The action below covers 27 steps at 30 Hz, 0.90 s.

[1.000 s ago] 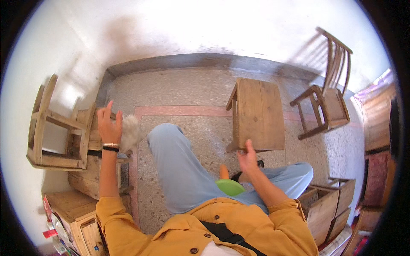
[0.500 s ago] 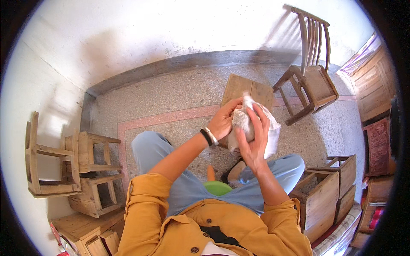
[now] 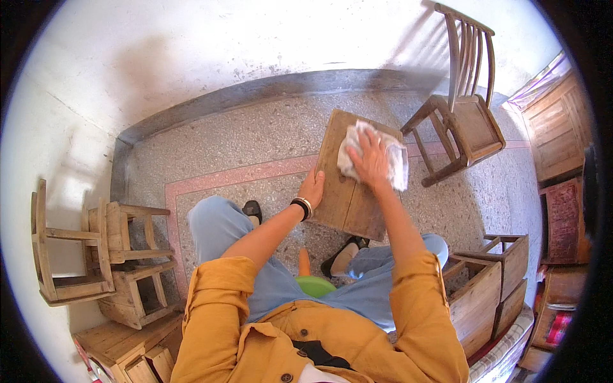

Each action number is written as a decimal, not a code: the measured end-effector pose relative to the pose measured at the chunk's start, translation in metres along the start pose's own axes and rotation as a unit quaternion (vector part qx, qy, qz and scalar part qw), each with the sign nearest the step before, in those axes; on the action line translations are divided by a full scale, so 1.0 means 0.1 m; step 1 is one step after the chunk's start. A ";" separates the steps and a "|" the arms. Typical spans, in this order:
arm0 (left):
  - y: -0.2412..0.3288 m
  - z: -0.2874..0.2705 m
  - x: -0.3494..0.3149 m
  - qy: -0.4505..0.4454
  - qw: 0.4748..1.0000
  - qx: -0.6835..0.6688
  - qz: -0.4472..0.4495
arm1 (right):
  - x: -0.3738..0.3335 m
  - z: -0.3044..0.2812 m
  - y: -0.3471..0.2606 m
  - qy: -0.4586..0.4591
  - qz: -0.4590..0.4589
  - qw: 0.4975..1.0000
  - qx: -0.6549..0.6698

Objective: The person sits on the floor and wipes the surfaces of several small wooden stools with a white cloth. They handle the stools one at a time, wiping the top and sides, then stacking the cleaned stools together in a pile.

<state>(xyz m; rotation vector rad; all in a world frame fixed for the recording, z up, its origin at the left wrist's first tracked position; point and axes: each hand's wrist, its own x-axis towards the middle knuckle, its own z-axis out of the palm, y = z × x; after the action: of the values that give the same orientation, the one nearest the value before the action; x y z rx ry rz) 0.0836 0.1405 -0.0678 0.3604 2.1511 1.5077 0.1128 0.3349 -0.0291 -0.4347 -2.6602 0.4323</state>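
Between my knees, a small wooden stool or table (image 3: pixel 348 199) shows its worn plank top, with a seam along it; what holds it up is hidden. Its left edge is gripped by my left hand (image 3: pixel 311 190), fingers closed along the side. A crumpled white cloth (image 3: pixel 397 159) lies spread over the far right part of the top. My right hand (image 3: pixel 368 158) presses flat on this cloth, fingers spread and slightly blurred.
A slatted wooden chair (image 3: pixel 472 127) stands close at the far right. Wooden stools (image 3: pixel 131 255) are stacked at the left, and box-like wooden stools (image 3: pixel 479 293) at the right. I sit on something green (image 3: pixel 315 286). A white wall (image 3: pixel 211 45) rises beyond.
Both hands held the bunched cloth above the wooden top. Now my left hand has moved down to its edge, and my right hand has laid the cloth out on the surface.
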 end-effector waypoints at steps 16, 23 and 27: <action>-0.20 -0.02 -0.03 -0.042 0.963 -0.265 -0.037 | -0.87 -0.39 -0.57 -0.125 -0.191 0.970 0.089; -0.01 -0.09 -0.21 0.029 0.999 -0.038 -0.027 | 0.42 0.24 -0.27 -0.076 -0.096 0.992 0.028; -0.14 -0.06 -0.17 0.051 0.997 -0.054 0.014 | 0.63 0.38 -0.26 -0.054 -0.055 0.997 0.008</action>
<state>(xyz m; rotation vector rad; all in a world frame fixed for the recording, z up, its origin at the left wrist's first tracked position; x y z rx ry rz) 0.0961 0.1226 -0.0750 0.2828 2.1375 1.6837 0.0356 0.3257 -0.0311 -0.2648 -2.7663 0.4532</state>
